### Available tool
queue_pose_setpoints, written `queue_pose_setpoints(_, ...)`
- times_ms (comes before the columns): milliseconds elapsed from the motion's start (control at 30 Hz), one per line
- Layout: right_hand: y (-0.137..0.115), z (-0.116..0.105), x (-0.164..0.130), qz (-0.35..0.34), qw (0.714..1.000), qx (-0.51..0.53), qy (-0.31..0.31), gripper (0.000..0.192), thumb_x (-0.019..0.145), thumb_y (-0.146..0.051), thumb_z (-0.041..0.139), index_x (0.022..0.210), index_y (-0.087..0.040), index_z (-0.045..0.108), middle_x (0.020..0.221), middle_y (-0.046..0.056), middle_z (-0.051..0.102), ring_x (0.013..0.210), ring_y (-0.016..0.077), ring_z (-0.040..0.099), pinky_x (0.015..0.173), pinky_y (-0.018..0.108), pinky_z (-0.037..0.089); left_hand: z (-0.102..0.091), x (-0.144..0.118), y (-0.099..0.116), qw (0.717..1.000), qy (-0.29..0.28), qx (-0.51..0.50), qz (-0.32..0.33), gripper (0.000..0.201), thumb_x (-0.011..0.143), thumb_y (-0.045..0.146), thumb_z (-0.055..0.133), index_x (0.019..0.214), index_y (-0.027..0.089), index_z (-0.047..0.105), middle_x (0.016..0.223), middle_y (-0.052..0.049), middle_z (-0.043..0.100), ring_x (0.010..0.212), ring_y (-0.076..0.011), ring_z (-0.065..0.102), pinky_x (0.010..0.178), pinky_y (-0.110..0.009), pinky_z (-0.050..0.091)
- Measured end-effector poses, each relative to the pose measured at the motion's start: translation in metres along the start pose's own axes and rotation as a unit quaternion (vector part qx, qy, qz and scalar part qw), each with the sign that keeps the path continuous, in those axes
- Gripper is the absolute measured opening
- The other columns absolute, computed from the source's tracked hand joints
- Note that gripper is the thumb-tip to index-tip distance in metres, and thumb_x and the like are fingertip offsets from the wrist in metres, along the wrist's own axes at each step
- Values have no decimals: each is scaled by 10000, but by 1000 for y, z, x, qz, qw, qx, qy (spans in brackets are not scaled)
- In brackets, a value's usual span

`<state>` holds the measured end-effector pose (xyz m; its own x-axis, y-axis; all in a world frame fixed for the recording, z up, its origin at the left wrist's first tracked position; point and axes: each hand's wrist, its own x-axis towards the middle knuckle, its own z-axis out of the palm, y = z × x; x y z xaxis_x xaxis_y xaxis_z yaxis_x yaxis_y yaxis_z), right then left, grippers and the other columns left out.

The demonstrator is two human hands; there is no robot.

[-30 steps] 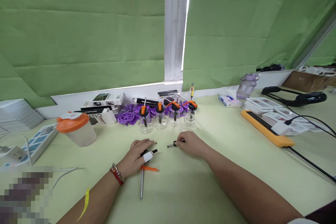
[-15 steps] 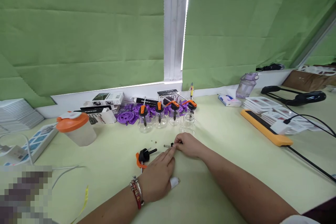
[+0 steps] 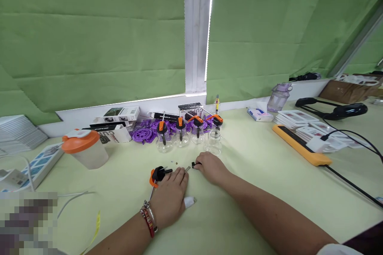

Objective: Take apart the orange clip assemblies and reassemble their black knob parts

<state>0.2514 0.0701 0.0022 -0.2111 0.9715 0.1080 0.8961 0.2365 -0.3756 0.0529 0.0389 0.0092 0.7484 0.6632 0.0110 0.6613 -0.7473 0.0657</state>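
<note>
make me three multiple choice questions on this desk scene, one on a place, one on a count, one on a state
1. Where is the small spring?
A. on the table between the two hands
B. inside the tub
C. on the windowsill

2. How many little glass bottles with orange-and-black tops stand in the row?
A. two
B. four
C. seven

3. How does the tub with the orange lid stand?
A. tipped over, lid off
B. upright, lid on
C. upside down

Answers: 1 A, the spring lies by the left hand fingertips, beside the right hand. 2 B, four bottles stand side by side. 3 B, the lid sits on top of the upright tub.
</note>
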Motion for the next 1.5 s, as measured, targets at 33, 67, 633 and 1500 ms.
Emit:
queue_pose_setpoints(33,-1,1,0,-9,1000,-18,2,171,827,-275,545,757,-175,665,814,72,625,844,209,531,696,288,350,1,-1,-1,1000,3,-3,0,599,855,497,376,1325,125,377,1397,-188,360,1295,-317,308,1018,-483,294)
queue_pose_setpoints(67,-2,2,1,-19,999,-35,4,177,830,-277,544,754,-172,665,814,77,622,850,213,524,704,293,349,3,-2,-2,1000,7,-6,0,596,852,496,385,1323,131,380,1398,-184,360,1295,-315,310,1021,-483,291)
queue_pose_setpoints(633,-26,10,12,-181,983,20,9,157,770,-118,526,776,-192,664,769,40,669,841,175,533,802,300,321,-9,-8,20,996,71,42,36,375,864,333,404,1170,142,507,1203,-162,541,1127,-304,477,978,-486,340)
queue_pose_setpoints(1500,14,20,16,-28,951,304,47,263,765,-89,438,984,-193,541,818,5,572,763,124,536,754,258,431,4,11,8,996,52,-53,43,472,859,472,382,1227,178,417,1403,-151,342,1281,-300,301,1020,-496,268)
